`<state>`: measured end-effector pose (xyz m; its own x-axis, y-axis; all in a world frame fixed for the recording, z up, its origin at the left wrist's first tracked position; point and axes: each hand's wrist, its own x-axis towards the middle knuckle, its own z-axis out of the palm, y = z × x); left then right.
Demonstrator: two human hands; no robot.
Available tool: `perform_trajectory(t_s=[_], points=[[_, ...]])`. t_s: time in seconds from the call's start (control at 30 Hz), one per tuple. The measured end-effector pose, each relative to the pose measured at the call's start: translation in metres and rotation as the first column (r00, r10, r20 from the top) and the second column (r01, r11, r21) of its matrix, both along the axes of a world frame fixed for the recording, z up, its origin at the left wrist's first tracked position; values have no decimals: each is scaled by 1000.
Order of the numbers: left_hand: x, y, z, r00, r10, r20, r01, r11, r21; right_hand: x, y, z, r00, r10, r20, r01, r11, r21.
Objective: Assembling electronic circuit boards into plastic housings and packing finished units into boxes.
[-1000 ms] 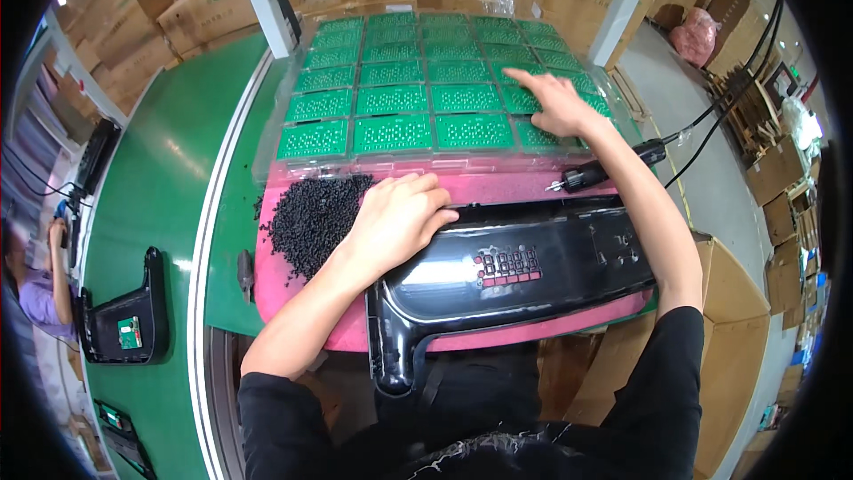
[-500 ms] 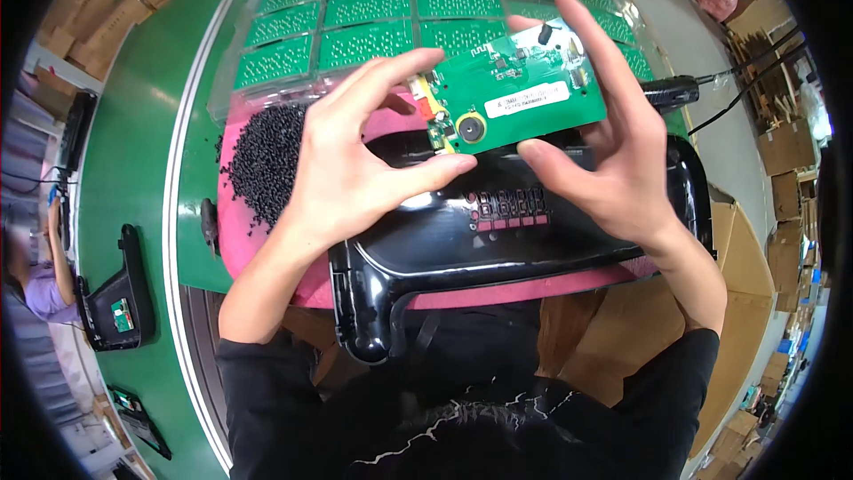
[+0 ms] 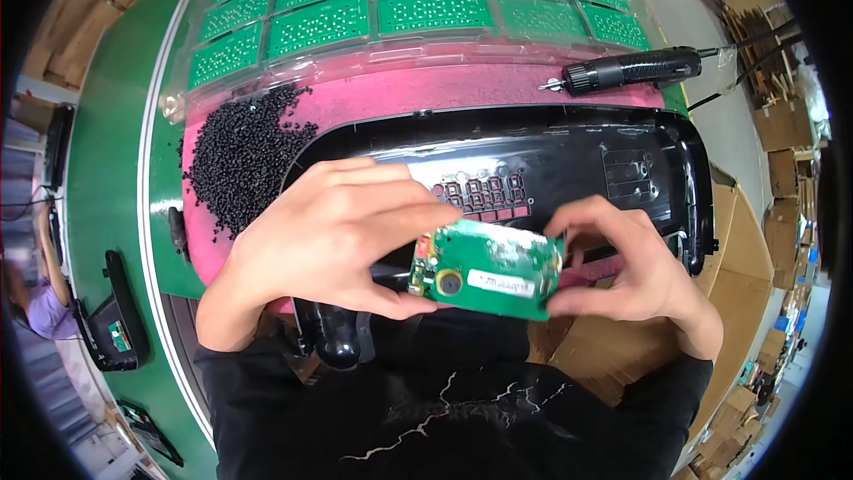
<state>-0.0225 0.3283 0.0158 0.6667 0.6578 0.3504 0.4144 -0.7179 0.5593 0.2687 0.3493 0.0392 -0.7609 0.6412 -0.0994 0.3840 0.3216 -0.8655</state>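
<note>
A green circuit board (image 3: pixel 498 258) with a white label and a round buzzer is held by its two short ends. My left hand (image 3: pixel 329 240) pinches the end with the red and yellow connectors. Thumb and fingers of my right hand (image 3: pixel 622 258) grip the opposite end. The board is tilted, above the near edge of a glossy black plastic housing (image 3: pixel 560 147). This housing lies inside up, with digit-shaped cut-outs (image 3: pixel 480 196) in its middle and a rounded foot at its near left corner. My hands hide part of its near side.
Black screws (image 3: pixel 240 156) lie heaped on the pink mat (image 3: pixel 426 80) at left. A black electric screwdriver (image 3: pixel 631 71) rests at the far right. Trays of green boards (image 3: pixel 431 9) stand behind. An open cardboard box (image 3: pixel 622 347) is at the near right. Another person (image 3: pixel 49 302) sits far left.
Both hands have brought the circuit board down toward me, from above the far side of the housing to its near edge. The housing's cut-outs and the screwdriver now show more fully.
</note>
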Motion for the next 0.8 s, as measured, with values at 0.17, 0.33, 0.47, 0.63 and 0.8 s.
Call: perform_trajectory(t_s=[0.17, 0.33, 0.47, 0.63, 0.8], points=[[-1, 6, -3, 997, 79, -1, -79, 997, -20, 1, 18, -13, 1000, -29, 13, 26, 984, 179], [7, 9, -8, 961, 225, -158, -232, 972, -25, 1, 40, -36, 997, -40, -66, 63, 917, 394], [11, 8, -6, 935, 245, -255, -265, 963, -45, -1, 38, -40, 995, -70, -69, 92, 912, 401], [15, 9, -4, 914, 236, -331, -266, 963, -48, 1, 40, -42, 998, -48, -45, 63, 891, 449], [17, 10, -5, 903, 258, -344, -282, 959, -21, 2, 42, -43, 998, -53, -27, 60, 886, 460]])
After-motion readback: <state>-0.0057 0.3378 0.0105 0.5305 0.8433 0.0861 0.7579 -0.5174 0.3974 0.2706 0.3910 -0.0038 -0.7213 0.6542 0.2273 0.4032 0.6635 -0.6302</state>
